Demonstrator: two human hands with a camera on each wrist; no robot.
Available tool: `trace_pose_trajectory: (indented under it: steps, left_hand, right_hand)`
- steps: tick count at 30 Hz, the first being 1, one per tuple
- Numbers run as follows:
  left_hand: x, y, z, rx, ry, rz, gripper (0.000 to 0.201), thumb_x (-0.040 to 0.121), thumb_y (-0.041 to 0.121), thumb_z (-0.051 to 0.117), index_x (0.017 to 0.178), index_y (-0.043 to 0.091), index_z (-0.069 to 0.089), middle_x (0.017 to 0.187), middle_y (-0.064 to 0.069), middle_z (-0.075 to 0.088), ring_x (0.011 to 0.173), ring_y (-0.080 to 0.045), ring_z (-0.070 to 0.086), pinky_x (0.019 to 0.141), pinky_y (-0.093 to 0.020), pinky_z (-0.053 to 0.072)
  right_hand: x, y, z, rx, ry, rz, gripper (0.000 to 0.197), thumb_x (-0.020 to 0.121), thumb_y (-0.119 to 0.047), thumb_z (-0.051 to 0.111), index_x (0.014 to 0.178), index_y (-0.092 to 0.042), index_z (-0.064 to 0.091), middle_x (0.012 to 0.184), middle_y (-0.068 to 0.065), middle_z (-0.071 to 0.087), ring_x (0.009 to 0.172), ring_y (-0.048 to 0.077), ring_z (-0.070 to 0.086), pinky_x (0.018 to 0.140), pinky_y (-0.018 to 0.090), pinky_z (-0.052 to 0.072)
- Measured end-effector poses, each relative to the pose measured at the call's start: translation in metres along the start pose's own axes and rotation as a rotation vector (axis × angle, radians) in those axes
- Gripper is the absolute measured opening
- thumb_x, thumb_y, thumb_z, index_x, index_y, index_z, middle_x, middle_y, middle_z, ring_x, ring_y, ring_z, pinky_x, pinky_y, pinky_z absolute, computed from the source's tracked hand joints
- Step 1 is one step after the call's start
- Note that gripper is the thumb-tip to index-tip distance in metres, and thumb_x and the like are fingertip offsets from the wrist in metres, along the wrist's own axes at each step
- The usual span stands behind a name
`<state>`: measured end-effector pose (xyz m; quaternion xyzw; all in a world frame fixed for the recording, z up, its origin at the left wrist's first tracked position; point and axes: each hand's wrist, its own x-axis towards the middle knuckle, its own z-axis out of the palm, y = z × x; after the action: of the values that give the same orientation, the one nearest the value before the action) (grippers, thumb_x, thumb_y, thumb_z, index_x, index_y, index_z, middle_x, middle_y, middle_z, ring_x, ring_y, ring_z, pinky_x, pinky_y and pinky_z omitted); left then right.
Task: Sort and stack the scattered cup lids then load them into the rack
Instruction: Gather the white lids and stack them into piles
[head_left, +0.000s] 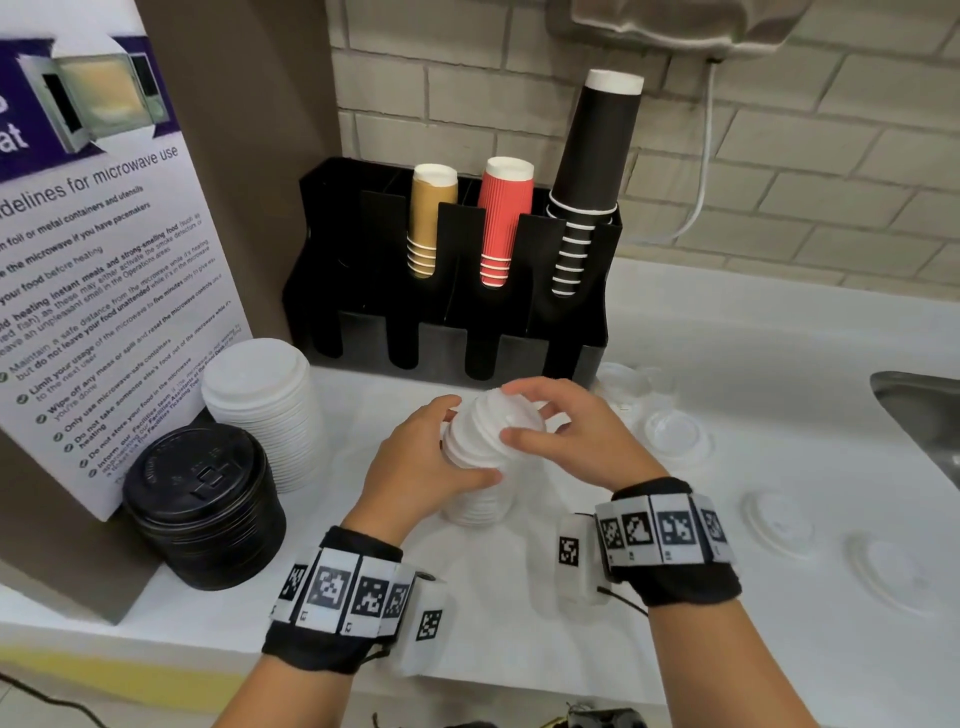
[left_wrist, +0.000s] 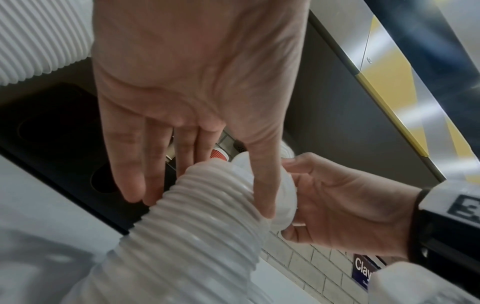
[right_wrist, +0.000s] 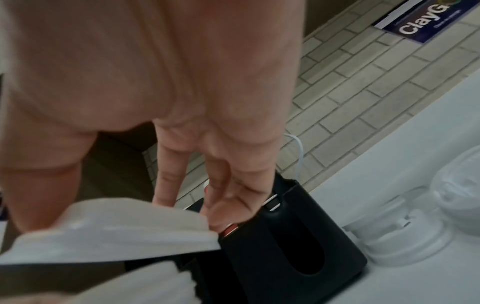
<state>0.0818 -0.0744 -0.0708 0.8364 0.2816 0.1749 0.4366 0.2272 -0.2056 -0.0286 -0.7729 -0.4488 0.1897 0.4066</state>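
Ribbed translucent plastic lid stack (head_left: 480, 441); matt black rack (head_left: 447, 291); ss sink (head_left: 930, 410).

Left hand (head_left: 415, 462) fingers curled in a grip, right hand (head_left: 566, 441) fingers pinching, wrists close together

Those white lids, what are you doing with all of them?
A person is stacking cup lids. The left hand grips a stack of translucent white lids standing on the white counter, while the right hand fits another lid on top. A finished white stack and a black stack wait at the left. Loose lids lie to the right. The black rack holds only cups.
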Motion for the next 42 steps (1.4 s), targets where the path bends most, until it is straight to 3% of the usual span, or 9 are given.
trace_pose_trajectory:
  steps: [5, 13, 18, 21, 24, 27, 33, 37, 42]
  left_hand:
    - [-0.001, 0.004, 0.0, 0.005, -0.01, -0.02, 0.112, 0.06, 0.039, 0.09, 0.15, 0.029, 0.023, 0.115, 0.019, 0.05, 0.106, -0.015, 0.058, 0.088, -0.031, 0.048]
    - [0.0, 0.001, 0.002, 0.004, -0.016, -0.022, 0.123, 0.06, 0.036, 0.09, 0.153, 0.03, 0.01, 0.112, 0.019, 0.047, 0.1, -0.012, 0.056, 0.08, -0.024, 0.045]
    - [-0.002, 0.002, 0.002, 0.016, -0.006, -0.018, 0.108, 0.059, 0.04, 0.089, 0.147, 0.033, 0.028, 0.11, 0.025, 0.048, 0.102, -0.011, 0.056, 0.08, -0.024, 0.044]
    - [-0.003, 0.003, 0.002, 0.027, 0.011, 0.006, 0.073, 0.06, 0.044, 0.088, 0.121, 0.041, 0.048, 0.104, 0.022, 0.056, 0.097, -0.008, 0.059, 0.077, -0.025, 0.048]
    - [-0.004, 0.004, 0.002, 0.025, 0.024, 0.026, 0.064, 0.062, 0.044, 0.087, 0.112, 0.044, 0.048, 0.098, 0.025, 0.054, 0.091, -0.001, 0.055, 0.073, -0.02, 0.046]
    - [-0.004, 0.006, 0.001, 0.046, 0.009, 0.013, 0.073, 0.064, 0.041, 0.087, 0.127, 0.034, 0.05, 0.11, 0.021, 0.05, 0.1, -0.008, 0.051, 0.088, -0.029, 0.047]
    - [-0.003, 0.009, -0.001, 0.068, -0.012, -0.003, 0.072, 0.066, 0.039, 0.086, 0.128, 0.03, 0.05, 0.112, 0.017, 0.049, 0.102, -0.012, 0.051, 0.089, -0.033, 0.046]
    - [-0.004, 0.012, -0.001, 0.081, -0.017, -0.01, 0.071, 0.067, 0.039, 0.086, 0.128, 0.029, 0.05, 0.111, 0.017, 0.049, 0.101, -0.012, 0.051, 0.091, -0.035, 0.047]
    - [-0.003, 0.012, -0.001, 0.077, -0.015, -0.015, 0.073, 0.066, 0.039, 0.086, 0.129, 0.029, 0.051, 0.11, 0.016, 0.049, 0.1, -0.013, 0.052, 0.087, -0.031, 0.043]
  right_hand:
    - [-0.001, -0.004, 0.012, -0.095, -0.035, -0.008, 0.044, 0.075, -0.032, 0.079, 0.115, -0.038, 0.061, 0.119, -0.007, 0.053, 0.1, 0.007, 0.051, 0.077, 0.016, 0.039]
    - [0.0, -0.018, 0.019, -0.225, -0.061, -0.025, 0.051, 0.075, -0.031, 0.078, 0.122, -0.028, 0.061, 0.121, -0.002, 0.051, 0.114, 0.014, 0.047, 0.093, 0.021, 0.035]
    - [0.002, -0.021, 0.024, -0.297, -0.069, -0.03, 0.052, 0.075, -0.03, 0.078, 0.123, -0.029, 0.06, 0.121, 0.0, 0.048, 0.117, 0.017, 0.041, 0.092, 0.021, 0.031]
    - [0.001, -0.022, 0.025, -0.297, -0.094, -0.041, 0.05, 0.077, -0.032, 0.076, 0.124, -0.028, 0.061, 0.123, 0.0, 0.049, 0.118, 0.016, 0.041, 0.095, 0.02, 0.032]
    - [-0.004, -0.014, 0.013, -0.207, -0.036, -0.03, 0.044, 0.084, -0.037, 0.07, 0.126, -0.029, 0.059, 0.125, -0.002, 0.052, 0.117, 0.014, 0.047, 0.097, 0.023, 0.036]
    - [-0.011, 0.011, -0.015, -0.313, 0.049, 0.171, 0.045, 0.088, -0.041, 0.064, 0.129, -0.028, 0.055, 0.131, 0.002, 0.05, 0.122, 0.021, 0.047, 0.1, 0.028, 0.037]
    - [-0.03, 0.058, -0.057, -0.544, -0.108, 0.723, 0.07, 0.073, -0.033, 0.08, 0.135, -0.028, 0.049, 0.142, 0.007, 0.042, 0.13, 0.029, 0.041, 0.107, 0.042, 0.037]
    - [-0.032, 0.065, -0.06, -0.556, -0.205, 0.8, 0.065, 0.071, -0.013, 0.08, 0.128, -0.021, 0.053, 0.123, 0.005, 0.053, 0.11, 0.025, 0.056, 0.087, 0.033, 0.047]
    - [-0.03, 0.061, -0.054, -0.595, -0.213, 0.76, 0.057, 0.072, -0.012, 0.078, 0.122, -0.023, 0.053, 0.11, 0.002, 0.046, 0.1, 0.024, 0.052, 0.077, 0.032, 0.044]
